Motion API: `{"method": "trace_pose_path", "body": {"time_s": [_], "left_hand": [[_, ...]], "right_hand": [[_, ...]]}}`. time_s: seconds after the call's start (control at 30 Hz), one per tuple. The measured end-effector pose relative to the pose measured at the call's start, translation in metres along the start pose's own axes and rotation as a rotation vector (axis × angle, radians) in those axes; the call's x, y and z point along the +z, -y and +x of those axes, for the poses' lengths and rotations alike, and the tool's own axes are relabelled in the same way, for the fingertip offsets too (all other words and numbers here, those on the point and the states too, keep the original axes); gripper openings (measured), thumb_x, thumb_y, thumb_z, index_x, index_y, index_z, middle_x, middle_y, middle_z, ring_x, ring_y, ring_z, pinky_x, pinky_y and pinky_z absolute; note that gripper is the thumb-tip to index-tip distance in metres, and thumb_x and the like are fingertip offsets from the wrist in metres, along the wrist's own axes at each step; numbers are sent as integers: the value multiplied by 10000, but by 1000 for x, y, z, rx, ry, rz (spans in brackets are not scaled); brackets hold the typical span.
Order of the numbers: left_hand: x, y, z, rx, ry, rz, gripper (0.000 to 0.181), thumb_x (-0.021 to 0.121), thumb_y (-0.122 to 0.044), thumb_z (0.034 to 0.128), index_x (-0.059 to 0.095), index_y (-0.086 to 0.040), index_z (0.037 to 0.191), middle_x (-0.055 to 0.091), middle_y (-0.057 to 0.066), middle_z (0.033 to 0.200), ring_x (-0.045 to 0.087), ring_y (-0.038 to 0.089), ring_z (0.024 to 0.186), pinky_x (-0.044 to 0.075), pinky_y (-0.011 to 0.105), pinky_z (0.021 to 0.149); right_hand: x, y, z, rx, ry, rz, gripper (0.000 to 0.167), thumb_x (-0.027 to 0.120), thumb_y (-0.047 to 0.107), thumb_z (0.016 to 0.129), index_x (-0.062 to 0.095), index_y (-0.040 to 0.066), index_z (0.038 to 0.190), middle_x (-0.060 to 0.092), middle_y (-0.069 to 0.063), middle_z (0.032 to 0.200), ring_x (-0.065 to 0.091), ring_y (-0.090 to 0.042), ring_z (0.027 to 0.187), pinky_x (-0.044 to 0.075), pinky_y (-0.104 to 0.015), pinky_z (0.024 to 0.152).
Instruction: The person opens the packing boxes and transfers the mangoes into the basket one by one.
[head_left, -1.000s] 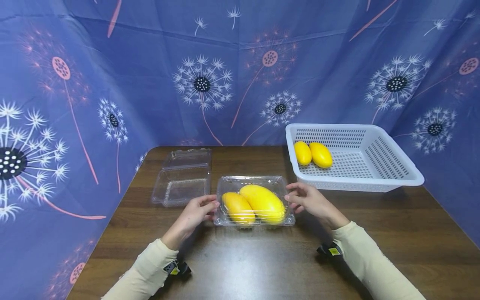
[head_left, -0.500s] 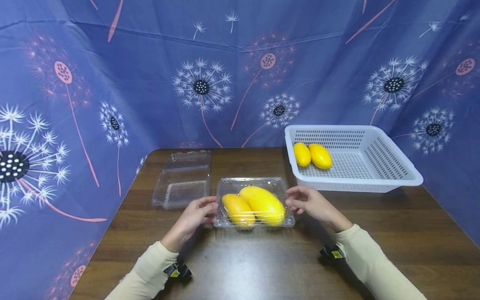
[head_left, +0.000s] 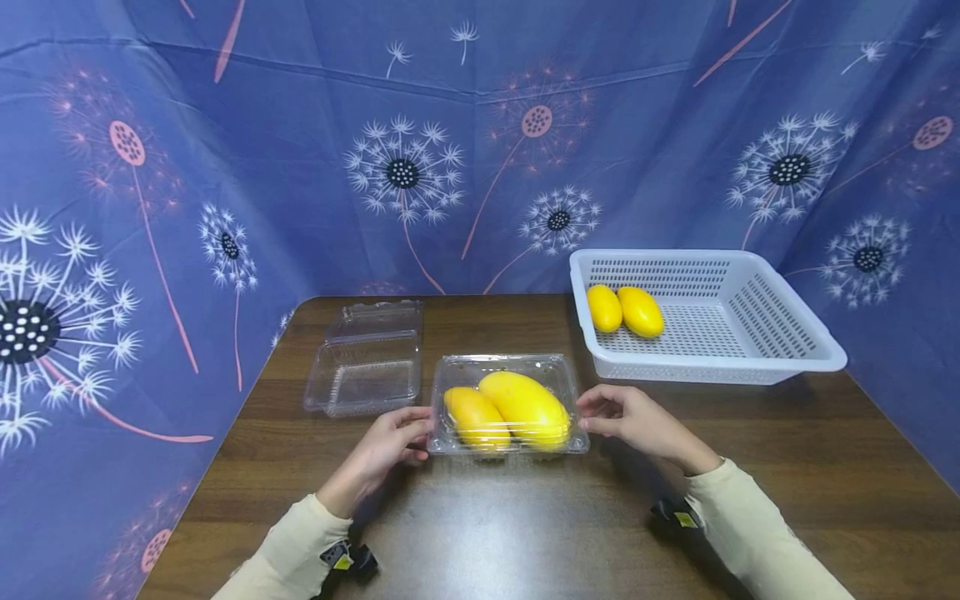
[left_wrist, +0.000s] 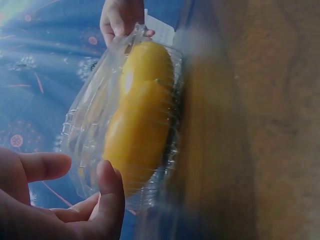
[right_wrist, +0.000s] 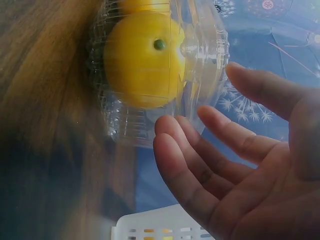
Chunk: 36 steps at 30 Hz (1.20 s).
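A clear plastic clamshell box (head_left: 457,372) with its lid down stands mid-table in the head view. Two yellow mangoes (head_left: 525,407) lie inside it, side by side. At the box's left end is my left hand (head_left: 384,446), fingers relaxed and thumb apart; whether the fingertips touch the plastic is hard to tell. My right hand (head_left: 637,423) is beside the right end, its fingers loosely bent with nothing between them. The right wrist view shows those fingers (right_wrist: 172,155) spread close to the box wall, and a mango (right_wrist: 140,65) behind the plastic.
Back left on the wooden table (head_left: 480,533) lies another clear clamshell box (head_left: 367,371), lid folded back. A white slotted basket (head_left: 750,364) stands back right, holding two mangoes (head_left: 640,312) at its left end. A blue dandelion-print cloth (head_left: 480,250) hangs behind.
My right hand has drawn slightly right and toward me from the box's end. The left hand has slid a little toward me. Box and mangoes stay put.
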<state>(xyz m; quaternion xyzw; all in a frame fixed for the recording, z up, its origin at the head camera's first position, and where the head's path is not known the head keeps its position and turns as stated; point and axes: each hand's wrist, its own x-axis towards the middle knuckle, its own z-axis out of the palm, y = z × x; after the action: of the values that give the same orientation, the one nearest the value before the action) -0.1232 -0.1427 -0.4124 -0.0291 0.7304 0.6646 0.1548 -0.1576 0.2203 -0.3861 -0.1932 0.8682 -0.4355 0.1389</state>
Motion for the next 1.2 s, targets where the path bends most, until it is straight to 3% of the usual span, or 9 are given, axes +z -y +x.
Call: {"method": "trace_pose_path", "body": {"time_s": [0.2,0.37,0.5,0.8,0.9,1.03,1.2], "left_hand": [[2,9,-7,-42,55,-63,373,538,-139,977,467,143,1210,597,50,930,619,99,741,569,198,674],[3,17,-12,-96,131,-167,257,513,-202,998,508,42,1078,646,29,841,645,99,725,583,209,707],[6,22,-15,-114,153,-255,220,498,-240,1007,507,-24,1045,674,-1,812,665,96,730,583,211,715],[21,26,-25,-154,175,-379,245,528,-243,981,592,-19,1056,704,-10,907,672,93,815,573,214,775],[29,27,-27,-154,202,-388,305,525,-220,973,594,27,1139,711,5,958,678,104,842,570,218,791],[42,27,-27,-155,258,-402,475,524,-216,971,484,113,1311,712,44,1068,683,118,898,565,222,826],[58,28,-25,-167,272,-450,470,540,-220,970,498,80,1329,713,38,1082,684,119,914,562,216,838]], "right_hand": [[2,1,-7,-32,-5,-55,276,744,206,849,664,55,1065,695,-28,956,604,-138,850,530,-229,732],[7,2,-13,-86,-54,-109,226,771,183,821,684,67,995,692,-11,917,604,-66,805,541,-235,719],[11,2,-15,-144,-108,-152,180,792,139,792,704,75,935,680,0,881,586,-20,761,541,-223,688],[22,4,-21,-240,-177,-268,128,802,82,767,727,105,868,646,50,838,569,9,722,539,-233,648],[25,7,-22,-281,-211,-350,130,816,88,751,731,133,838,625,79,830,579,-12,723,527,-230,633],[30,9,-24,-359,-280,-490,161,848,101,710,730,172,794,597,104,838,570,-41,730,491,-224,622],[35,12,-26,-434,-337,-608,173,863,107,685,732,182,771,590,100,862,567,-73,777,511,-263,665]]}}
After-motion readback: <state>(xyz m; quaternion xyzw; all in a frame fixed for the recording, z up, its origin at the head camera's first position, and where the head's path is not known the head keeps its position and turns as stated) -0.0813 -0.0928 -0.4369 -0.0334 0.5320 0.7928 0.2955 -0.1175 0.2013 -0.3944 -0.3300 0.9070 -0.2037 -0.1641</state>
